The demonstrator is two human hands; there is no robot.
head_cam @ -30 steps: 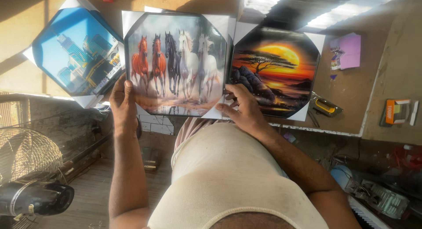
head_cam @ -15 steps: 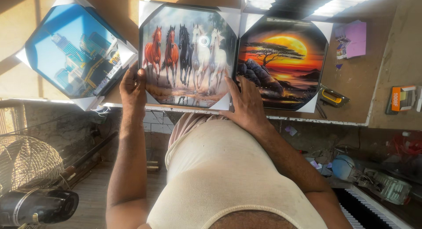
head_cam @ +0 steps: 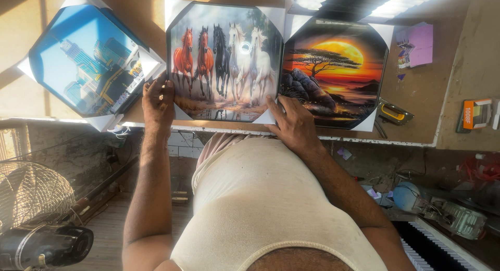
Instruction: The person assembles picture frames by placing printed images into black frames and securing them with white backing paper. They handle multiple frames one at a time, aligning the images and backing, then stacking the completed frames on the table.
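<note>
At the near edge of the surface [head_cam: 427, 94], the left hand [head_cam: 158, 104] closes its grip on the lower left corner of the horse picture [head_cam: 224, 62], thumb on the face and the other fingers hidden beneath. The right hand [head_cam: 294, 125] presses on the lower right corner of the same picture, fingers spread flat; whether they wrap under the edge cannot be determined. The horse picture lies flat, centred along the near edge, with white corner protectors. The sunset picture [head_cam: 336, 73] touches its right side. The city picture [head_cam: 86, 68] lies rotated at the left, overhanging the near edge. A yellow tool [head_cam: 395, 114] lies just beside the sunset picture's lower right corner. Purple paper [head_cam: 419, 44] lies farther back toward the right.
</note>
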